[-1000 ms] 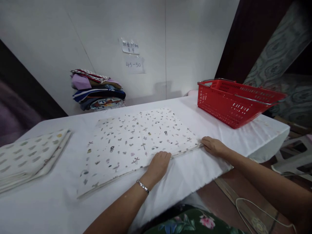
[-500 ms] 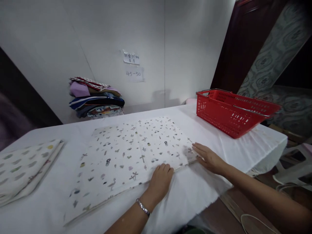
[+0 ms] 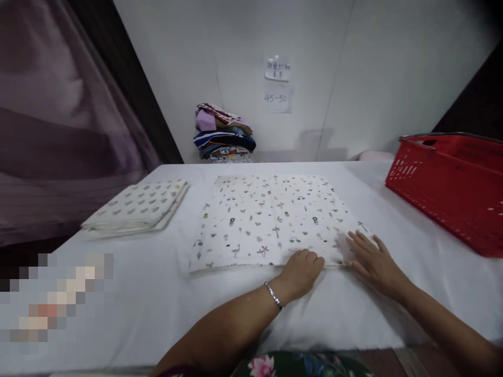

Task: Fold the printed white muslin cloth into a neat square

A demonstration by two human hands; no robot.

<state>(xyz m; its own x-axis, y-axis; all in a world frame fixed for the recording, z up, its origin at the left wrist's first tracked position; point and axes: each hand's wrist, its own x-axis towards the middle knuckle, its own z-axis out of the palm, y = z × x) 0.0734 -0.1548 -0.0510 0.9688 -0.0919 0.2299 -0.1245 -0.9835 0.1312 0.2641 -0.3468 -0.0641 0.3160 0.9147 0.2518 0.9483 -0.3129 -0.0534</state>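
Observation:
A folded white cloth (image 3: 243, 220) printed with small palms, flamingos and other shapes lies flat on the white-covered table. My left hand (image 3: 301, 272), a silver bracelet at its wrist, has its fingers curled over the near edge of the cloth; the thumb is hidden. At the near right corner rests my right hand (image 3: 375, 262), fingers stretched out and partly spread on the cloth, the thumb by the edge. To the left sits a second folded white cloth (image 3: 143, 204) with rows of grey-green shapes.
A red plastic basket (image 3: 444, 188) stands at the right of the table (image 3: 149, 293). Against the wall is a stack of folded fabrics (image 3: 223, 133), below two paper signs (image 3: 278, 99). A purple curtain (image 3: 66, 131) hangs at left; a pixelated patch covers the lower left.
My view has swung left, so the cloth, basket and stack appear farther right. Both hands stay at the cloth's near edge, the right one's fingers a little more spread.

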